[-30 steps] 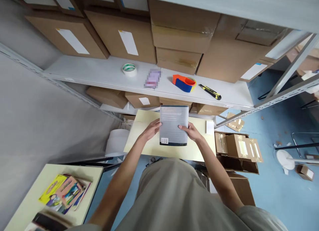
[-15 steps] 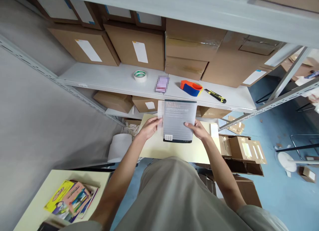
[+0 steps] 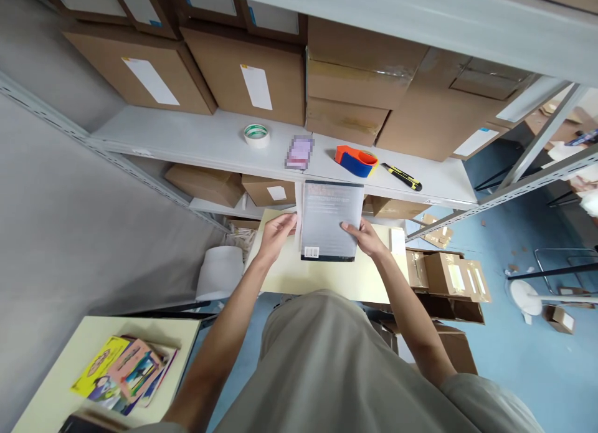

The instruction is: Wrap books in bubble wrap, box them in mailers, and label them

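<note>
A grey book (image 3: 331, 224) is held upright over the pale yellow table, its barcode at the lower left and dark bands at top and bottom. It seems to be in a translucent cover, with a pale flap (image 3: 298, 212) standing out along its left side. My right hand (image 3: 367, 235) grips the book's right edge, thumb on the face and fingers behind. At the left side my left hand (image 3: 279, 235) is closed at the flap's edge; its fingers are partly hidden behind the thumb side.
On the shelf (image 3: 196, 137) ahead lie a tape roll (image 3: 256, 135), a blurred purple item (image 3: 299, 152), an orange-and-blue band (image 3: 356, 161) and a box cutter (image 3: 402, 177). Cardboard boxes (image 3: 252, 71) stand behind. Books (image 3: 126, 371) lie on a side table at lower left.
My left hand has shifted slightly outward to the flap's outer edge, and the flap looks narrower, angled more away from the book. My right hand keeps its hold. The view has shifted slightly.
</note>
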Tool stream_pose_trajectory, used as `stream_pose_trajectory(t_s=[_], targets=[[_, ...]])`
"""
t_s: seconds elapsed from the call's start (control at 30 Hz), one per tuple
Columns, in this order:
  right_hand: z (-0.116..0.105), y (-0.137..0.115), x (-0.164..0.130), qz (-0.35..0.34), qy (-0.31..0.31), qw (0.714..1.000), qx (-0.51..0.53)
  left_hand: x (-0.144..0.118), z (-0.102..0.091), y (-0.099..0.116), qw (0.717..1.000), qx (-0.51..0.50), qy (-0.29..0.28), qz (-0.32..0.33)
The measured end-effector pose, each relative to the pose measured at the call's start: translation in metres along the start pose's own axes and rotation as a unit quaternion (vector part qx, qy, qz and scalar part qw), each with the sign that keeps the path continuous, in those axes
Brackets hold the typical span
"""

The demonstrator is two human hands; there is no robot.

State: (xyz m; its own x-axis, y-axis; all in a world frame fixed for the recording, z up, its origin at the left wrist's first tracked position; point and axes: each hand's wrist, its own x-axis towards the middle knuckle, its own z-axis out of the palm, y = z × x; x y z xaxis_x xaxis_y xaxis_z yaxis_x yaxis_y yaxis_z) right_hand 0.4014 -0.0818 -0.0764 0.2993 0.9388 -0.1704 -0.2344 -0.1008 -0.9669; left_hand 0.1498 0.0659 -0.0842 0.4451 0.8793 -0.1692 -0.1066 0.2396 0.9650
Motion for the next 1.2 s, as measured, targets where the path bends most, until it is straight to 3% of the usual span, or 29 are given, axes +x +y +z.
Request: stream_pose_trajectory(t_s=[0.13, 0.27, 0.5, 0.67, 0.7, 0.87, 1.0, 1.2], targets=[[-0.006, -0.002, 0.000, 0.005, -0.006, 1.000, -0.002, 0.001, 0.004, 0.000, 0.998, -0.035, -0.059, -0.002], [-0.009, 0.003, 0.000, 0.017, -0.002, 1.000, 0.000, 0.000, 0.011, -0.001, 0.994, -0.019, -0.099, -0.050], [-0.019, 0.031, 0.011, 0.021, 0.030, 0.999, -0.009, -0.008, 0.025, -0.017, 0.996, 0.001, -0.081, -0.045], [-0.011, 0.060, 0.014, 0.018, 0.175, 0.982, -0.070, -0.007, 0.032, -0.036, 0.993, 0.120, -0.014, -0.009], [-0.004, 0.065, 0.011, 0.014, 0.173, 0.982, -0.074, -0.008, 0.034, -0.040, 0.990, 0.144, -0.002, -0.001], [0.042, 0.080, -0.003, 0.041, 0.032, 0.998, -0.046, -0.014, 0.050, -0.052, 0.974, 0.225, 0.020, 0.027], [0.058, 0.077, -0.004, 0.032, 0.042, 0.998, -0.034, -0.023, 0.064, -0.051, 0.962, 0.270, 0.021, 0.038], [0.050, 0.069, 0.001, 0.020, 0.065, 0.998, 0.000, -0.027, 0.066, -0.046, 0.961, 0.271, -0.023, 0.042]])
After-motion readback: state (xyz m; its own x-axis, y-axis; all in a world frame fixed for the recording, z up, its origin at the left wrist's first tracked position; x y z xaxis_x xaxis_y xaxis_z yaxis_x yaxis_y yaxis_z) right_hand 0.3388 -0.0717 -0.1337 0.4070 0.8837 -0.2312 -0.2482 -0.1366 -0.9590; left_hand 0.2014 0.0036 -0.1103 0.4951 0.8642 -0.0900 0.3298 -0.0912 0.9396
